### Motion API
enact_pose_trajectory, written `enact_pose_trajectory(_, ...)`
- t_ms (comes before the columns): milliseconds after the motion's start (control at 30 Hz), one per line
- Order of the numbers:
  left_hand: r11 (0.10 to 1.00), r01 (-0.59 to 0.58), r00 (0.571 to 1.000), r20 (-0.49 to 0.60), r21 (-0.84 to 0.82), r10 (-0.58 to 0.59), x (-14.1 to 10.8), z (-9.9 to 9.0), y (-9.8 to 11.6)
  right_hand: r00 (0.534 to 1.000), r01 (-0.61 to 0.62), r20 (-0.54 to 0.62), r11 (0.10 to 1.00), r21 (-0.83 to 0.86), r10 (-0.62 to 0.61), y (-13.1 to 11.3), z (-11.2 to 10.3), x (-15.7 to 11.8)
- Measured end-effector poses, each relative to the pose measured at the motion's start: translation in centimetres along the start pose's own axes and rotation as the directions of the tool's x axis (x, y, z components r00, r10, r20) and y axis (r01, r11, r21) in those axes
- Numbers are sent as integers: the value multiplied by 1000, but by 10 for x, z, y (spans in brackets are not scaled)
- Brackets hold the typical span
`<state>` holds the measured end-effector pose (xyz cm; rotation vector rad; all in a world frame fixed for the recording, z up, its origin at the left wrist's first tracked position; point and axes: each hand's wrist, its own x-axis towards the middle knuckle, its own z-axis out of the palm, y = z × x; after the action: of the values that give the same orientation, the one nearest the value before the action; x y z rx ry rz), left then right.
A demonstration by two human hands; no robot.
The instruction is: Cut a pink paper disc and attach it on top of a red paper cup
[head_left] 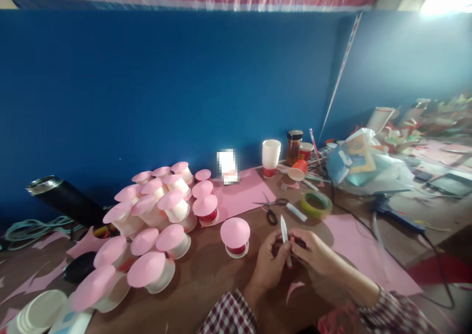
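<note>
I see both my forearms in long checked sleeves, red, dark and white plaid: the left sleeve (230, 317) and the right sleeve (394, 314) end at the wrists, both hands bare.

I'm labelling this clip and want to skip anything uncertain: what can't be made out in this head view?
- Lower end of the white stick: hidden between the left hand and right hand.
- Small dark thing at the right hand's fingers: too covered to identify.
- Card by the wall: pixelated.
- Clutter at far right: blurred.
- Stack of white lids: cut off by the bottom edge.
</note>
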<state>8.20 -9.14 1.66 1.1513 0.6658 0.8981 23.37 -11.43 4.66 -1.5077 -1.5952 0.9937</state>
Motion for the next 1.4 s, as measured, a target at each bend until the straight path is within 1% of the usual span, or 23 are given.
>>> enact_pose_trajectory(67,1000,21,1000,5,-23,-21,2,-1,1,997,-26,82,991,133,15,-2,-6,-1)
enact_pose_trajectory(100,1000,22,1000,-5,-20,-22,3,-2,1,995,-55,97,980,189,37,-2,-10,-1)
enact_pose_trajectory(133,1000,19,1000,-20,-6,-19,4,-2,1,995,-86,61,966,242,73,-1,-14,-1)
enact_pose_trajectory(200,999,23,998,-61,32,-21,4,-2,2,985,-125,-68,923,365,160,2,-23,1)
enact_pose_trajectory(233,998,33,997,-74,53,-29,4,-2,2,970,-128,-133,889,441,205,5,-27,3)
enact_pose_trajectory(300,994,54,996,-82,91,-47,2,-2,2,937,-108,-206,793,600,283,10,-34,8)
enact_pose_trajectory(367,990,60,996,-71,124,-51,1,-2,2,921,-95,-205,701,707,332,14,-36,14)
enact_pose_trajectory(433,986,30,998,-56,164,-22,-1,-3,1,923,-103,-172,653,751,344,14,-36,18)
enact_pose_trajectory(500,975,-19,998,-49,223,31,-1,-3,0,928,-119,-145,642,758,342,11,-33,21)
enact_pose_trajectory(600,956,-72,994,-55,286,92,-1,-4,0,923,-121,-157,652,748,350,4,-27,24)
enact_pose_trajectory(700,954,-62,994,-71,292,86,-1,-4,0,918,-113,-185,677,727,351,-2,-24,26)
enact_pose_trajectory(867,942,-66,992,-84,330,99,-1,-5,1,922,-94,-210,714,694,326,-8,-23,27)
enact_pose_trajectory(967,938,-66,992,-81,339,99,-1,-5,2,927,-94,-225,764,638,301,-11,-22,26)
enact_pose_trajectory(1033,943,-64,993,-69,327,91,-1,-4,3,935,-87,-225,793,603,273,-13,-21,25)
enact_pose_trajectory(1100,945,-68,994,-57,319,91,-1,-4,5,942,-80,-218,803,591,254,-13,-20,24)
enact_pose_trajectory(1300,933,-72,994,-49,353,95,0,-4,6,953,-58,-224,846,529,206,-9,-17,24)
enact_pose_trajectory(1400,927,-79,994,-45,367,102,0,-5,5,956,-66,-215,861,504,199,-13,-16,22)
